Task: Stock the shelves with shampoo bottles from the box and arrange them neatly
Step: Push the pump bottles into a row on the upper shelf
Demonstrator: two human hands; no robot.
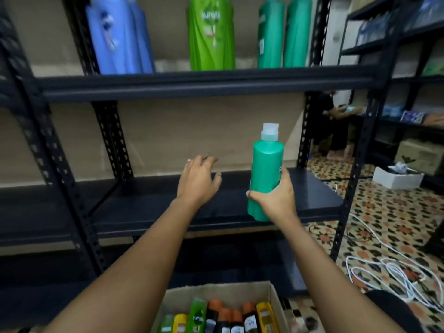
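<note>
My right hand (276,198) grips a teal-green shampoo bottle (265,174) with a pale cap, held upright in front of the bare middle shelf (312,195) of a black metal rack. My left hand (198,180) hovers over the same shelf to the left, fingers spread and holding nothing. On the upper shelf (192,80) stand blue bottles (115,37), a bright green bottle (211,32) and two teal-green bottles (283,32). A cardboard box (240,293) at the bottom holds several green, yellow, black and orange-capped bottles (223,318).
Black rack uprights (353,169) frame the shelf. White cables (389,275) lie coiled on the patterned tile floor at right. A white box (396,180) and another rack (408,44) stand further right. A person (334,123) sits in the background.
</note>
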